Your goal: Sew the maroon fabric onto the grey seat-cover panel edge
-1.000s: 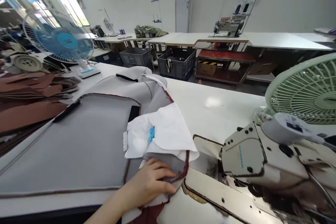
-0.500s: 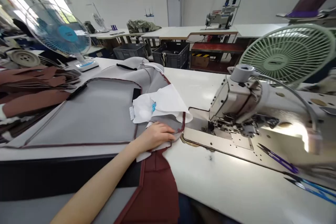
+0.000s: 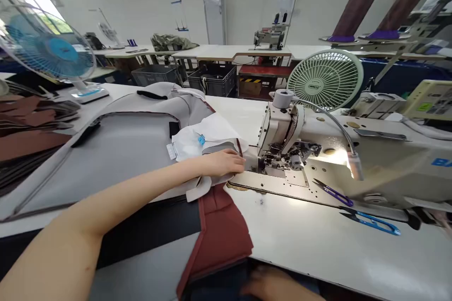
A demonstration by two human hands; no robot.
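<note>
My left hand [image 3: 226,162] reaches across a large grey padded fabric cover [image 3: 137,143] with dark red piping. Its fingers are bent together over the cover's edge, close to the sewing machine's needle area [image 3: 263,164]; the thumb is hidden. Just behind the hand lies a white fabric piece [image 3: 215,129] with a small blue mark or tag [image 3: 201,139]. A dark red panel [image 3: 226,230] of the work hangs towards the table's front edge. Low in the picture, my right hand [image 3: 266,282] is smeared by motion below that edge, its fingers unclear.
Purple-handled thread snips [image 3: 334,192] and blue snips [image 3: 374,222] lie right of the machine head [image 3: 282,127]. A bent lamp [image 3: 354,164] shines on the bed. Stacked brown pieces [image 3: 31,122] and a blue fan [image 3: 56,51] stand left; a green fan [image 3: 325,80] stands behind the machine.
The view has swung right. My left hand has moved closer to the needle area and the cover has shifted slightly that way. My right hand has come into view at the bottom.
</note>
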